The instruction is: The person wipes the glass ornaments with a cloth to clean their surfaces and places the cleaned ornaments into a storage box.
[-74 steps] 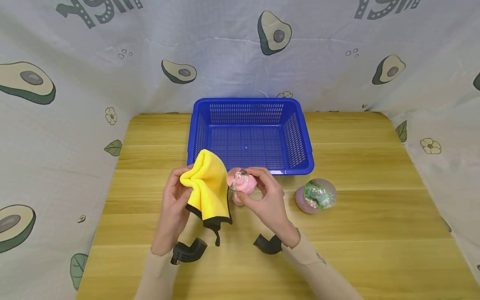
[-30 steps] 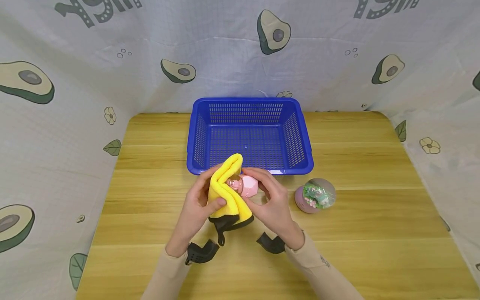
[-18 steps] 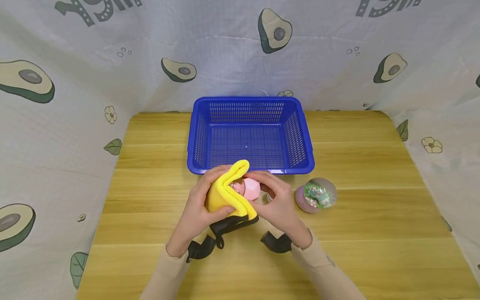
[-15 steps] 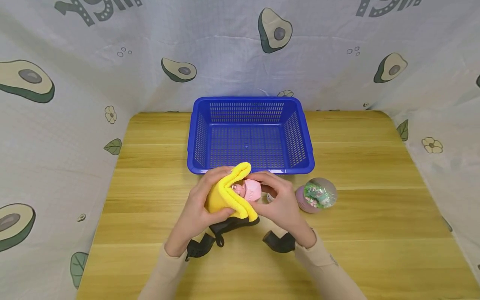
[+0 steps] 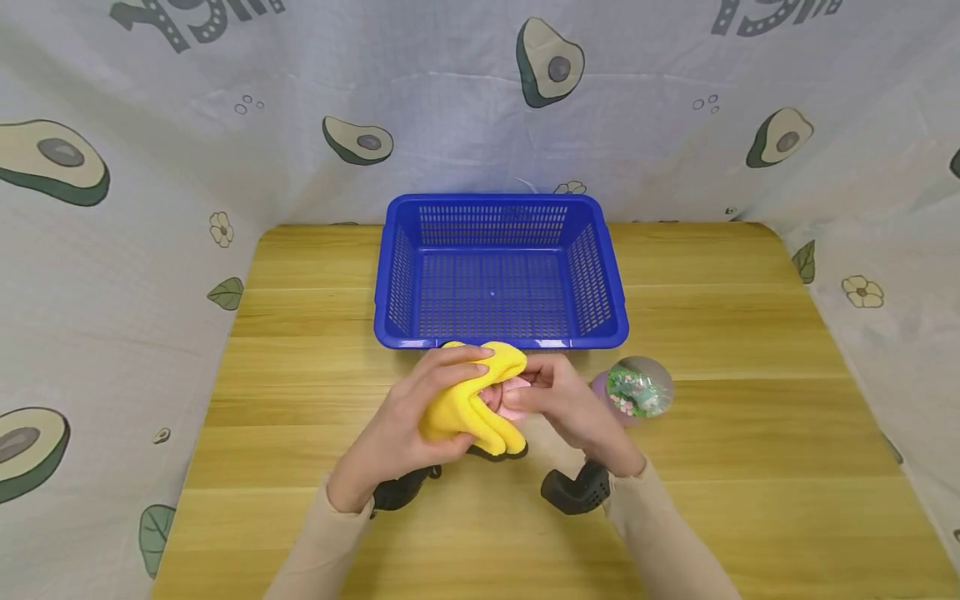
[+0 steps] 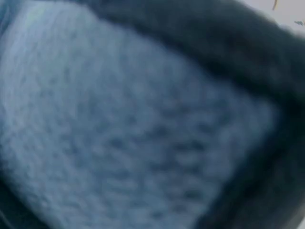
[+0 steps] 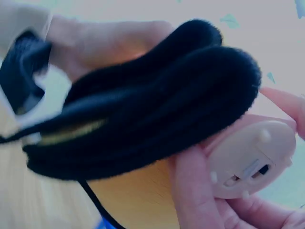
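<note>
My left hand [image 5: 405, 429] grips a yellow cloth [image 5: 453, 410] with black edging, wrapped around the clear dome of a small pink snow globe [image 5: 516, 400]. Most of the dome is hidden in its folds. On the other side, my right hand [image 5: 573, 408] pinches the globe's pink base between thumb and fingers. The underside of that base [image 7: 252, 160], with small feet and a switch, faces the right wrist view. Blurred cloth [image 6: 128, 124] fills nearly all of the left wrist view.
Behind the hands stands a blue plastic basket [image 5: 381, 321] with slotted walls. A larger snow globe [image 5: 637, 388], with a purple base and green scenery inside, lies tilted right of my right hand. Avocado-print fabric [image 5: 450, 100] hangs around the wooden table [image 5: 750, 400].
The cloth and pink globe came together, the globe turned so its dome went into the folds. Both hands then shifted slightly right and nearer, left fingers curling further over the cloth.
</note>
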Demonstrator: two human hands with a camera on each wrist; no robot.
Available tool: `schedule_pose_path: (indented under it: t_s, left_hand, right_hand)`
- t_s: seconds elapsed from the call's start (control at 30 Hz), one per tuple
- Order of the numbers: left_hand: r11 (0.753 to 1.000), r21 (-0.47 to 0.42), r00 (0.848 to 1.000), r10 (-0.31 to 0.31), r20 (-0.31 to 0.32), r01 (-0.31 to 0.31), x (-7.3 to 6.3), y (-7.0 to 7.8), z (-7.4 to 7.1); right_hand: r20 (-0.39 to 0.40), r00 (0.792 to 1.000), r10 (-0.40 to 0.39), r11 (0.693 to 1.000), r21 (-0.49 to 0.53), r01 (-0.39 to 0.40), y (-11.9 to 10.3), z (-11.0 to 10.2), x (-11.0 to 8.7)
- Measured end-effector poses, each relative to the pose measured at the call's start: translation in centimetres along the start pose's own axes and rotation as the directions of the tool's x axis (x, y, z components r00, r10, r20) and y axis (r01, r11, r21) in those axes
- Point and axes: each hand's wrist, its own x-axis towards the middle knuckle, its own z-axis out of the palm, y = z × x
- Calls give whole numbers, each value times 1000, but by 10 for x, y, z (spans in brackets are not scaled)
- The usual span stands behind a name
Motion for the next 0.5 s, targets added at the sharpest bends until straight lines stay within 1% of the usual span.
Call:
schedule_pose_path:
  t_s: [0.07, 0.13, 0.23, 0.3, 0.37, 0.5]
  left_hand:
    - [1000, -9, 1000, 24, 5, -24, 1, 2, 1]
    - [999, -15, 999, 46, 6, -46, 3, 3, 1]
    - [999, -9, 998, 54, -11, -54, 4, 4, 2]
    - [999, 2, 999, 43, -33, -43, 4, 4, 3]
    - [1000, 7, 998, 20, -59, -19, 3, 2, 4]
    - [1000, -10, 995, -27, -97, 27, 0, -3, 5]
  right_hand:
    - [67, 998, 2, 995, 100, -9, 3, 0, 1]
    - [124, 992, 13, 983, 182, -36, 6, 1, 3]
    - [164, 986, 42, 964, 254, -83, 8, 2, 4]
    - [162, 985, 56, 961, 260, -98, 8, 3, 4]
    - [140, 987, 75, 965, 238, -107, 8, 4, 5]
    - [43, 991, 125, 980, 149, -130, 8, 6, 4]
